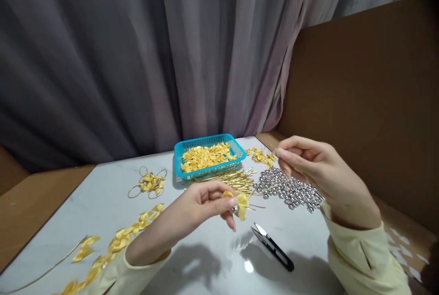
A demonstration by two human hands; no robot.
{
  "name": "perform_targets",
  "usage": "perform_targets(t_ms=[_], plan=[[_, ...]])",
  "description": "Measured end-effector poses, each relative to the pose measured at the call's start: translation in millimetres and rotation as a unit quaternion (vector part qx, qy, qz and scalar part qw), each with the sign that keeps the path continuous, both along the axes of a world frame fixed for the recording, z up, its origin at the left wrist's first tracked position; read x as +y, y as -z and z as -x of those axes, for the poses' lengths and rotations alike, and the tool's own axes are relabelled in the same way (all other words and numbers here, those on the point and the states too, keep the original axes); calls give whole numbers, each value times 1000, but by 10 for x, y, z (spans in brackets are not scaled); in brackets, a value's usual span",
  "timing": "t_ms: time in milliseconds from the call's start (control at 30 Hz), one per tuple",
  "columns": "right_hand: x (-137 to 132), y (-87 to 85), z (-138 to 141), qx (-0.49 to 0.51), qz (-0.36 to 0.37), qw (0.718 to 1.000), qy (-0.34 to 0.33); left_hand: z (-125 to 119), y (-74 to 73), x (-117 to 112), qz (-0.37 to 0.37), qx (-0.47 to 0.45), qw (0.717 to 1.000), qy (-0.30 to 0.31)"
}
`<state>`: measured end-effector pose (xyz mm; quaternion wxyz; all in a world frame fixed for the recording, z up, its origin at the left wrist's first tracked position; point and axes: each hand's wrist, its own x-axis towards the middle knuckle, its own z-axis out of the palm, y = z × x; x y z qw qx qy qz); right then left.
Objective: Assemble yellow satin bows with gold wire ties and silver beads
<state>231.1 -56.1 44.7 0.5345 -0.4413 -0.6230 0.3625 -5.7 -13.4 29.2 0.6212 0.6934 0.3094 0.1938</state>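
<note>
My left hand point(207, 201) pinches a yellow ribbon bow point(243, 207) between thumb and fingers. A round silver bead point(234, 210) sits against the bow near my thumb, and thin wire ends stick out to the right. My right hand point(317, 169) is raised to the right of it, thumb and fingertips pressed together; whatever is between them is too small to make out. Below this hand lies a heap of silver beads point(291, 190). Black-handled thread snips point(273, 248) lie on the table in front of the bow.
A blue basket point(177, 162) of yellow bows stands at the back, with a bundle of gold wires point(236, 179) before it. More yellow bows point(262, 157) lie behind the beads. At left are a looped bow piece point(151, 183) and a yellow ribbon chain point(120, 240).
</note>
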Motion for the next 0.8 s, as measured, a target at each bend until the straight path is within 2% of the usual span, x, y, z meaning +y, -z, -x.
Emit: perform_targets(t_ms=[100,233,467,567,667,800], plan=[[65,15,-55,2,-6,1000,19,-32,29,3,36,-6,999,3],[98,16,-103,-12,-8,1000,3,-47,57,-24,61,-18,998,6],[-25,-19,-73,-110,-33,993,-4,-34,16,-45,-5,21,1000,-13],[-85,-7,-22,-200,-86,976,-16,-36,19,-52,-36,40,998,-16],[-117,21,42,-291,-143,946,-20,-41,27,-69,-43,46,998,-15],[-127,72,139,-347,-164,923,-34,-42,28,-108,-37,34,999,-5]])
